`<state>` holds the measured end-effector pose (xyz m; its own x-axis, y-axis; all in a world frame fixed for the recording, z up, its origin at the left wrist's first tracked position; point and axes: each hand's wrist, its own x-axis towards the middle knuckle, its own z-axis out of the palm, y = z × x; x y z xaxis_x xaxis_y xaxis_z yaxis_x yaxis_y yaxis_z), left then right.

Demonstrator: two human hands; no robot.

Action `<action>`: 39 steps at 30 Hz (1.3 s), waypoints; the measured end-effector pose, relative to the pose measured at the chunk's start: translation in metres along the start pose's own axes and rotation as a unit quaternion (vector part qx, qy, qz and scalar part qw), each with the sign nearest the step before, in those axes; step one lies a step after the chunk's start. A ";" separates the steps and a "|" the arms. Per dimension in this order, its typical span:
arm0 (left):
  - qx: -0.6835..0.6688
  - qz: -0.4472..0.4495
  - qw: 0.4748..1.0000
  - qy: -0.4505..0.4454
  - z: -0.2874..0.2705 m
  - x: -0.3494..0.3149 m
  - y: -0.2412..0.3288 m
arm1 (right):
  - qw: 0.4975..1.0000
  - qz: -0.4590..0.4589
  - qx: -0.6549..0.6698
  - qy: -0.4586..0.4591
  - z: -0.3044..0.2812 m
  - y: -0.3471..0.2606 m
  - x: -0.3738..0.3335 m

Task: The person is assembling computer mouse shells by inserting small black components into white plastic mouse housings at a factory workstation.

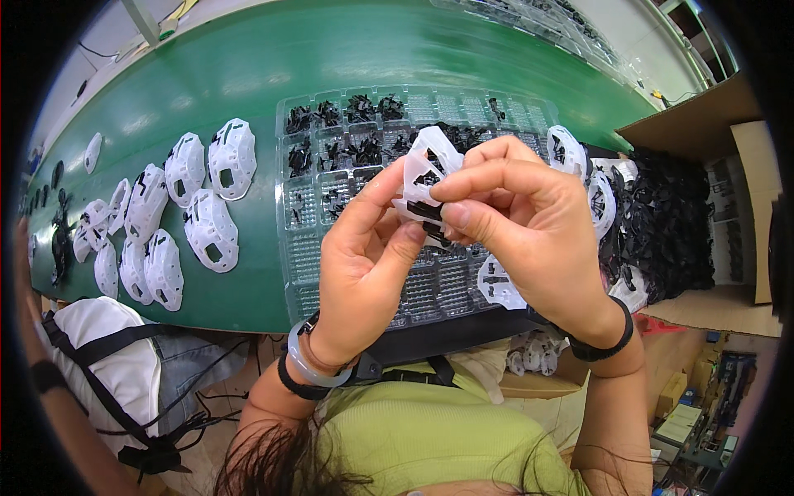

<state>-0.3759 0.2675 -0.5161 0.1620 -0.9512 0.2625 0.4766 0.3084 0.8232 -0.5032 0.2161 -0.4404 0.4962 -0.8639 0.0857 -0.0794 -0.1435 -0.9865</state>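
Note:
Above a clear compartment tray (303, 269), both my hands work on one white plastic shell (420, 178) with cut-out openings. My left hand (364, 240) is closed round its left and lower side, the thumb pressing near the bottom. The right thumb and forefinger of my right hand (529, 215) pinch at a small black piece (426, 211) lying across the shell. Whether that piece is seated or loose I cannot tell. Part of the shell is hidden behind my fingers.
Several white shells (211, 230) lie on the green table (248, 74) at the left. Small black parts (364, 107) fill some tray compartments. At the right, a cardboard box (703, 310) holds a heap of black parts (666, 223). Another person's arm (70, 413) shows at the far left.

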 end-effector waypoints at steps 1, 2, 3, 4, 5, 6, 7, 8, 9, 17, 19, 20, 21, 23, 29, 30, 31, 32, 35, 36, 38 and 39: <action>0.001 -0.001 1.000 0.001 -0.002 0.000 0.000 | 1.000 0.001 0.002 -0.001 -0.001 0.001 0.001; 0.016 0.006 1.000 0.003 -0.004 -0.001 -0.001 | 1.000 0.006 -0.001 -0.009 -0.002 0.002 0.004; 0.031 0.013 0.999 0.005 -0.005 -0.002 -0.002 | 1.000 0.012 -0.004 -0.018 -0.004 0.003 0.006; 0.031 0.013 0.999 0.006 -0.006 -0.002 -0.004 | 0.999 0.040 0.000 -0.018 -0.005 0.002 0.007; 0.037 0.012 0.999 0.015 -0.006 -0.002 -0.005 | 0.999 0.041 0.000 -0.018 -0.004 0.003 0.006; 0.042 0.012 0.999 0.025 -0.006 -0.002 -0.006 | 1.000 0.015 -0.024 -0.002 -0.001 0.006 0.004; 0.042 0.012 0.999 0.026 -0.005 -0.003 -0.006 | 0.999 -0.010 -0.049 0.015 0.002 0.008 0.002; 0.008 0.012 0.999 0.042 -0.001 -0.004 -0.005 | 0.999 -0.009 -0.048 0.014 0.004 0.011 0.001; -0.026 0.013 0.998 0.059 0.001 -0.005 -0.004 | 0.982 -0.107 -0.153 0.028 0.007 0.014 0.000; -0.074 -0.066 0.990 0.103 0.002 0.008 -0.002 | 0.946 -0.155 -0.283 0.016 0.005 0.023 0.001; -0.115 -0.087 0.982 0.119 -0.003 0.003 -0.002 | 0.944 -0.162 -0.286 -0.011 -0.005 0.015 0.003; -0.099 -0.069 0.986 0.114 -0.005 0.002 0.001 | 0.920 -0.168 -0.353 -0.018 -0.010 0.012 0.005; -0.098 -0.069 0.986 0.117 -0.008 0.001 0.001 | 0.921 -0.168 -0.351 -0.022 -0.008 0.020 0.008; -0.069 -0.036 0.994 0.080 -0.010 0.002 0.002 | 0.995 -0.026 -0.079 -0.050 -0.001 0.034 0.014; -0.053 -0.048 0.993 0.094 -0.009 0.000 0.006 | 0.979 -0.022 -0.169 -0.108 -0.001 0.033 0.006; -0.047 -0.044 0.993 0.095 -0.008 -0.001 0.007 | 0.979 -0.032 -0.176 -0.102 0.000 0.033 0.005; -0.048 -0.048 0.993 0.094 -0.006 -0.001 0.009 | 0.978 -0.040 -0.184 -0.094 0.001 0.033 0.004; -0.035 -0.053 0.994 0.093 -0.004 -0.001 0.012 | 0.991 0.006 -0.077 -0.113 0.000 0.032 0.006; -0.002 -0.063 0.994 0.087 -0.005 -0.004 0.010 | 0.987 0.035 -0.088 -0.133 -0.001 0.033 0.009; 0.022 -0.060 0.994 0.085 -0.006 -0.004 0.008 | 0.977 -0.032 -0.173 -0.117 -0.001 0.034 0.010; 0.010 -0.034 0.996 0.077 -0.005 0.001 0.001 | 0.967 -0.093 -0.222 -0.079 0.003 0.040 0.011; 0.002 -0.002 0.997 0.073 -0.004 0.003 -0.002 | 0.949 -0.159 -0.269 -0.046 0.003 0.043 0.011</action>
<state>-0.3733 0.2636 -0.5188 0.2848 -0.9410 0.1826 0.4748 0.3040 0.8259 -0.4983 0.2016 -0.4820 0.6401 -0.6941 0.3294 -0.3317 -0.6364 -0.6964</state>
